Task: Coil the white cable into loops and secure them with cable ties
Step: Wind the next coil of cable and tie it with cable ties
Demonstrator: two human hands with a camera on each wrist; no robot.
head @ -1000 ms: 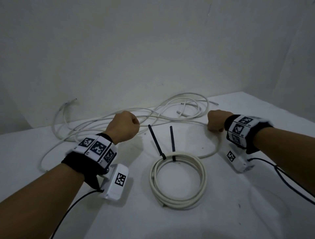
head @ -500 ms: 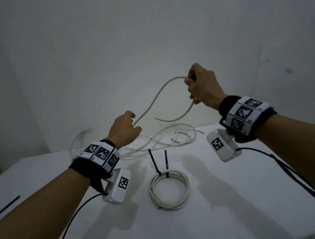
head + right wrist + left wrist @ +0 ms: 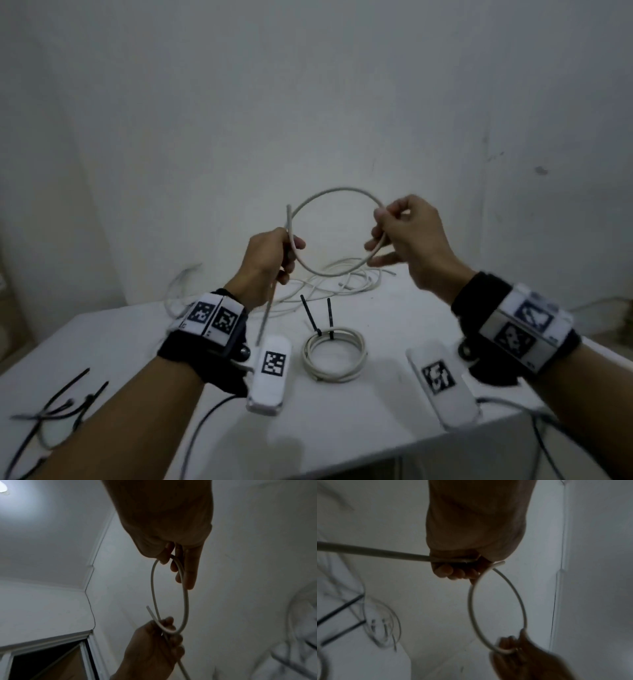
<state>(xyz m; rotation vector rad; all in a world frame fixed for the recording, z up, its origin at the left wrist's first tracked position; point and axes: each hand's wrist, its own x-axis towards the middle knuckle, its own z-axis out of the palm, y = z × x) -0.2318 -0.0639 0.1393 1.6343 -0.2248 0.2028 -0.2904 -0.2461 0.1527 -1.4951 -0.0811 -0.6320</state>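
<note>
White cable [image 3: 337, 192] raised above the table [image 3: 376, 428] as one loop, left hand [image 3: 269, 255] gripping its crossing at 9 o'clock, right hand [image 3: 407, 236] pinching at 3 o'clock, tied coil [image 3: 334, 354] at 6 o'clock, wristbands bore unreadable square code markers [image 3: 213, 317].

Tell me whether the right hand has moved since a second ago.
Yes. The right hand has risen off the table and now pinches the white cable loop high above the tied coil.
</note>
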